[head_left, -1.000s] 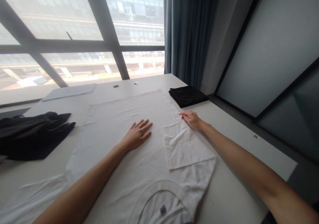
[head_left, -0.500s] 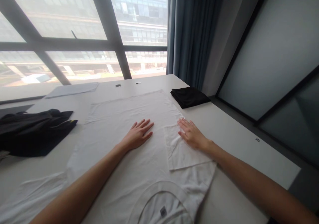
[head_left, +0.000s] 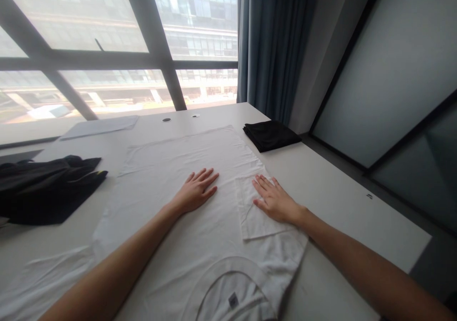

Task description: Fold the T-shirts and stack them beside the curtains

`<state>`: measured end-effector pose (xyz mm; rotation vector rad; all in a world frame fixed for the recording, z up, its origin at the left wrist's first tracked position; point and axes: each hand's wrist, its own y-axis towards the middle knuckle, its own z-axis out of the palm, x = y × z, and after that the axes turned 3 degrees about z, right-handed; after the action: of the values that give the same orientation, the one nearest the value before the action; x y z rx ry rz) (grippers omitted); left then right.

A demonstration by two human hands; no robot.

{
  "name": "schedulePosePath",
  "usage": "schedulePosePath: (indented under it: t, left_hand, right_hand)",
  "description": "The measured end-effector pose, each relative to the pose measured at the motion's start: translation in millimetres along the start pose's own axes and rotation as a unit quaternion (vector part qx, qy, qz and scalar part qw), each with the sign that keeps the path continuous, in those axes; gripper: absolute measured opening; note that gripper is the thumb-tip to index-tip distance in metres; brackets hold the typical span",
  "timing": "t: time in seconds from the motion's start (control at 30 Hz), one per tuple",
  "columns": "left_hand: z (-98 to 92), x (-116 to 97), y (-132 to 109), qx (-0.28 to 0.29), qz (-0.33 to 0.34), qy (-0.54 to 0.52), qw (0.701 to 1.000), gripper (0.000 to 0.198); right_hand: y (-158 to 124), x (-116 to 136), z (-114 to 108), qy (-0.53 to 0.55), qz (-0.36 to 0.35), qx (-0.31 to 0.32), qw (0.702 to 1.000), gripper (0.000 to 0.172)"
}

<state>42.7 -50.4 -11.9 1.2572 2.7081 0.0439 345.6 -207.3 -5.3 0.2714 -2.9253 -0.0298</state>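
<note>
The white shirt (head_left: 171, 169) lies spread on the worktop (head_left: 339, 188), its collar (head_left: 233, 264) toward me. My left hand (head_left: 196, 190) rests flat on the shirt's middle, with fingers apart. My right hand (head_left: 274, 199) is also flat, palm down, on the sleeve (head_left: 250, 221), which is folded inward. Beyond it, on the right, lies one folded black cloth (head_left: 271, 135).

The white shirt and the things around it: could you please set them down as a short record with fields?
Garment: white shirt, spread on the white table, collar toward the wearer
Left hand: flat on the shirt
Right hand: flat on the folded-in sleeve
Far right: folded black cloth
Far left: bunched dark cloth
</note>
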Motion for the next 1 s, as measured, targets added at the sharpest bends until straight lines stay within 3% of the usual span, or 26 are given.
schedulePosePath:
  t: [0.3,0.47,0.63,0.8,1.0]
  left_hand:
    - [-0.4,0,0,0.009,-0.002,0.012,1.0,0.06]
    - [0.3,1,0,0.001,-0.001,0.011,1.0,0.059]
    - [-0.1,1,1,0.002,-0.004,0.005,1.0,0.059]
    - [1.8,0,1,0.003,-0.001,0.007,1.0,0.059]
    - [-5.0,1,1,0.017,-0.004,0.01,1.0,0.06]
  right_hand:
    - [-4,5,-3,0.013,-0.017,-0.003,1.0,0.074]
    - [2,0,-5,0.014,0.022,-0.077,0.997,0.078]
    - [7,-9,-4,0.01,0.071,-0.031,0.997,0.078]
    - [6,-3,-10,0.02,0.078,-0.12,0.99,0.073]
    - [2,8,2,0.021,0.064,-0.024,0.997,0.074]
